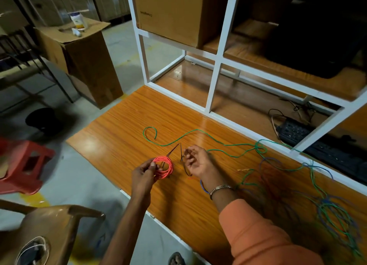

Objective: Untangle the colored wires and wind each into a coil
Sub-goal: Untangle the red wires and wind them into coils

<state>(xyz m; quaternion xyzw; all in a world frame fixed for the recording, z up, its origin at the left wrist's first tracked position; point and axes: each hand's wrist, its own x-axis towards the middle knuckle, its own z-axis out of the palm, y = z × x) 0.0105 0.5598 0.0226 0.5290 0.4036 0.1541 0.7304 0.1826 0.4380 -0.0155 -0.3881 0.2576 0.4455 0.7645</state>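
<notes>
At frame centre, the left hand pinches a glossy red wire coil over the wood-grain table; the right hand pinches a thin dark wire. A green wire snakes rightward.

Wound red coil upright over the table; green wire and blue wire loosely tangled.

Red stool, cardboard box

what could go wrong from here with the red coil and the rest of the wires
The red coil is held only at one side by the left hand, so its loops may spring loose. The right hand pinches a thin dark wire that could snag the coil. The green wire looks knotted with the blue wire.
</notes>
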